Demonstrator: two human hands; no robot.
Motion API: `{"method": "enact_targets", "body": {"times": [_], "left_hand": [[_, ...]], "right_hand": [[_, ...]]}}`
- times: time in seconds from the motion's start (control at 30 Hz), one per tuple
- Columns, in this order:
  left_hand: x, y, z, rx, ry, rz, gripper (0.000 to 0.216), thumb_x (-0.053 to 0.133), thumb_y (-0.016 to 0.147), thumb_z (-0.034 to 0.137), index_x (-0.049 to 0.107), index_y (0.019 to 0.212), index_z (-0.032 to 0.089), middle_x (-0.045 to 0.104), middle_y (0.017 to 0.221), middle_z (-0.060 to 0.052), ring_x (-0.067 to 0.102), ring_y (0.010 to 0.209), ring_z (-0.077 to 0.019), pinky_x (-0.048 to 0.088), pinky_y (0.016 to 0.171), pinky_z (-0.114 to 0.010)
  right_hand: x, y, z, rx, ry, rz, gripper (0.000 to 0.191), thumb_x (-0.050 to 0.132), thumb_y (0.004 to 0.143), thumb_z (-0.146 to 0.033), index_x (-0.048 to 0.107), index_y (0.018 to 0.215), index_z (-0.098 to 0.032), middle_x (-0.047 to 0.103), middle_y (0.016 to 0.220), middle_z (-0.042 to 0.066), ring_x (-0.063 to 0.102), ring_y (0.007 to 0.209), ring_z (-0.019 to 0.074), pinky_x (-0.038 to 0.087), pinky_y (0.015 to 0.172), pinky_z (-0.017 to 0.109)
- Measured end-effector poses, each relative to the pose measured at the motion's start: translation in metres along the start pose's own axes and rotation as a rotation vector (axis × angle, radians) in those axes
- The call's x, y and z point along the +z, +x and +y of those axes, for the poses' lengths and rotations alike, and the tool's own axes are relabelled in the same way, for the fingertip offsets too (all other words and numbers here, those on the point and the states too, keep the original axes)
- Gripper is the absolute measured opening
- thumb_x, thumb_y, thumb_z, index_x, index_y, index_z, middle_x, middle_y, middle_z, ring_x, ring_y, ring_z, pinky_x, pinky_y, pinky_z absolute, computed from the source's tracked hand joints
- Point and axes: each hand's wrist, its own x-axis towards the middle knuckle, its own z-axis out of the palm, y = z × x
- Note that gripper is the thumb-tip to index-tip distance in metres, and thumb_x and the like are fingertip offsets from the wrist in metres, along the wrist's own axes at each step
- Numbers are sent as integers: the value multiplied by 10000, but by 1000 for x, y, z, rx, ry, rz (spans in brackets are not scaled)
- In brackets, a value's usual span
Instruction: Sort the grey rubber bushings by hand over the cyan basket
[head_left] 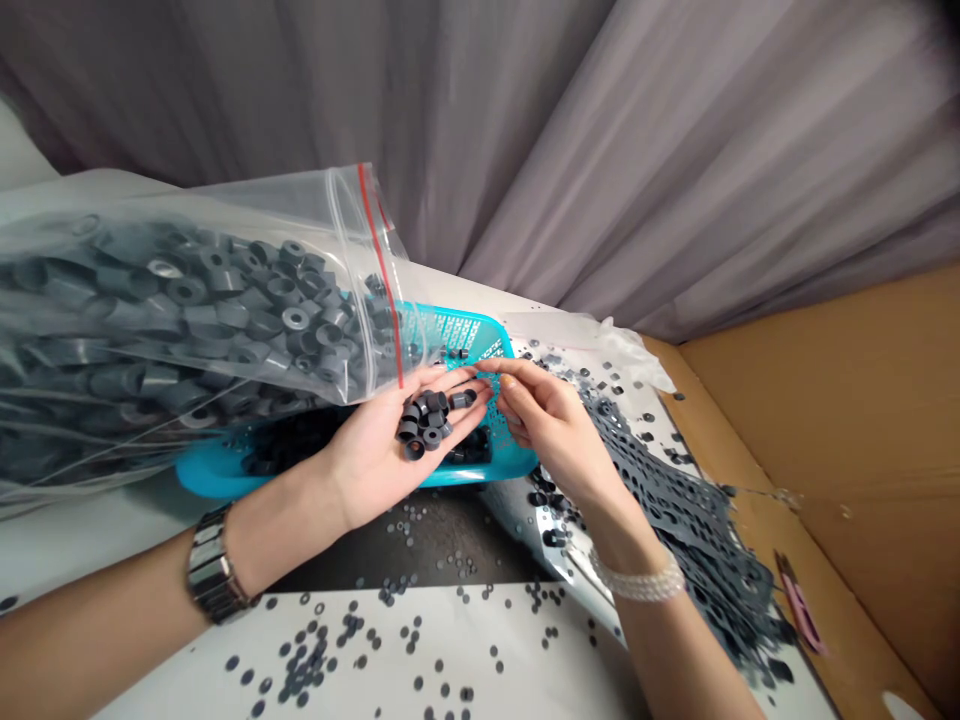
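Head cam: grey curtain [360,90] bhd white tbl [540,688] w/ discs [304,668]; L fingers [463,429] spread, R fingers [525,373]: can't tell.

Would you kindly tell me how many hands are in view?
2: the left hand, palm up with small dark pieces on it, and the right hand, its fingertips by the left's, near the turquoise basket.
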Motion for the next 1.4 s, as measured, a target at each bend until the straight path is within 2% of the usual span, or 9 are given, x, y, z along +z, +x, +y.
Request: {"method": "enact_targets", "body": {"times": [0.13, 0.27, 0.43, 0.63, 0.83, 1.0, 1.17, 1.27, 1.4], "left_hand": [[1, -1, 2, 4, 35, 56, 324, 405, 876, 122, 524, 1177, 104, 606, 1204, -138, 588, 1080, -218, 466, 957, -366], [0, 0, 2, 6, 36, 57, 369, 403, 875, 127, 488, 1234, 136, 596, 1228, -122, 588, 1081, -205, 446, 973, -372], [-1, 1, 0, 10, 1, 51, 468, 457, 843, 111, 386, 1306, 121, 579, 1236, -156, 589, 1078, -244, 455, 966, -415], [-2, 1, -2, -19, -29, 22, 375, 467, 811, 42, 476, 1185, 60, 625, 1142, -187, 593, 1072, -245, 476, 955, -371], [1, 2, -1, -27, -24, 19, 387, 447, 831, 70, 460, 1218, 57, 604, 1175, -207, 599, 1061, -250, 490, 935, -360], [0, 1, -1, -9, -5, 35, 447, 458, 829, 75, 406, 1273, 71, 591, 1200, -199, 603, 1056, -249, 488, 937, -361], [-2, 1, -1, -27, 9, 29, 446, 465, 837, 101, 413, 1280, 84, 590, 1209, -187, 597, 1065, -253, 488, 934, -363], [-1, 1, -1, -11, 1, 32, 502, 461, 834, 90, 353, 1323, 68, 595, 1193, -202, 596, 1065, -261, 496, 923, -365], [2, -1, 0, -18, -18, 39, 482, 432, 853, 106, 358, 1326, 52, 567, 1225, -220, 592, 1069, -269, 491, 931, -372]], "right_hand": [[1, -2, -4, -97, -290, -21, 237, 566, 837, -321, 649, 1028, -208, 369, 608, -41, 318, 549, 105, 278, 528, 254], [0, -1, -1, -55, -299, -65, 224, 599, 814, -356, 660, 950, -188, 266, 566, -64, 237, 510, 93, 202, 483, 252], [-2, 1, 3, -13, -235, -28, 265, 545, 840, -413, 653, 867, -173, 393, 555, -41, 296, 501, 94, 230, 476, 247], [-1, 2, 7, -75, -352, 83, 295, 513, 854, -422, 631, 800, -158, 529, 632, -3, 387, 542, 103, 278, 507, 250], [-3, 1, 4, -82, -465, 171, 261, 480, 881, -396, 599, 914, -166, 488, 583, -28, 353, 494, 89, 270, 474, 236], [-7, -5, -7, -206, -635, 165, 210, 541, 856, -328, 623, 984, -183, 334, 531, -65, 320, 483, 88, 269, 488, 241], [-2, -9, -10, -239, -837, 148, 198, 562, 838, -259, 652, 1001, -192, 378, 530, -62, 345, 471, 77, 290, 510, 247], [-4, -5, -4, -172, -690, 174, 165, 586, 822, -290, 675, 906, -178, 332, 502, -65, 303, 465, 76, 258, 484, 247], [-15, 4, 5, 117, 92, 18, 178, 586, 819, -347, 626, 809, -174, 205, 507, -88, 148, 437, 63, 144, 396, 216]]}}
